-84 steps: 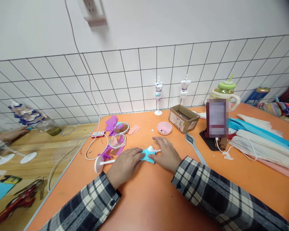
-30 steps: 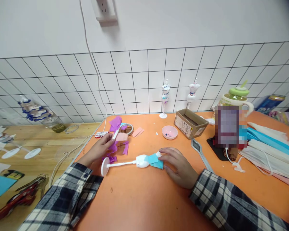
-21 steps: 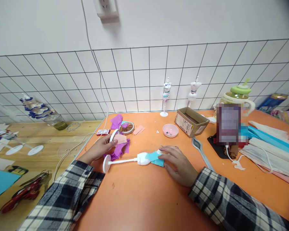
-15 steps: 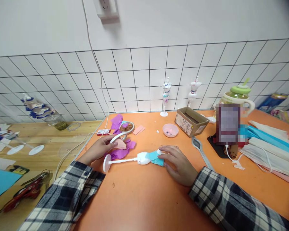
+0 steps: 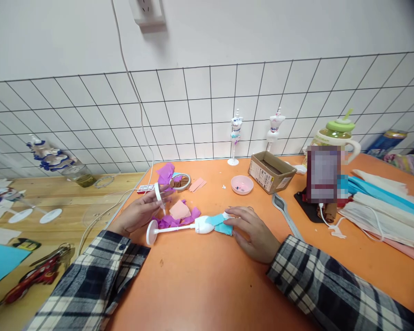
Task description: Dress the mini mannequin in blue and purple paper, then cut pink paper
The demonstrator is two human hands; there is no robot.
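In my left hand (image 5: pixel 141 209) is a narrow white ring, which looks like a roll of tape (image 5: pixel 158 192), turned nearly edge-on between thumb and fingers. Below it, a light pink piece of paper (image 5: pixel 180 209) rests on crumpled purple paper (image 5: pixel 195 215). A miniature white dress-form mannequin (image 5: pixel 202 225) lies on its side, its round base (image 5: pixel 152 232) toward my left wrist. Light blue paper (image 5: pixel 222 225) wraps its upper body. My right hand (image 5: pixel 253 232) closes its fingers over the mannequin's shoulder end, hiding part of it.
Behind are another tape ring (image 5: pixel 182 182), pink paper strips (image 5: pixel 198 184), a pink bowl (image 5: pixel 242 185) and a cardboard box (image 5: pixel 272 172). Two small mannequins (image 5: pixel 235 138) stand by the wall. At right are a phone (image 5: pixel 323 174) and paper strips (image 5: pixel 382 216); red-handled pliers (image 5: pixel 37 276) lie left.
My left hand has lifted the tape roll and turned it edge-on. The pink paper, held under it before, now lies on the purple paper. My right hand stays at the mannequin.
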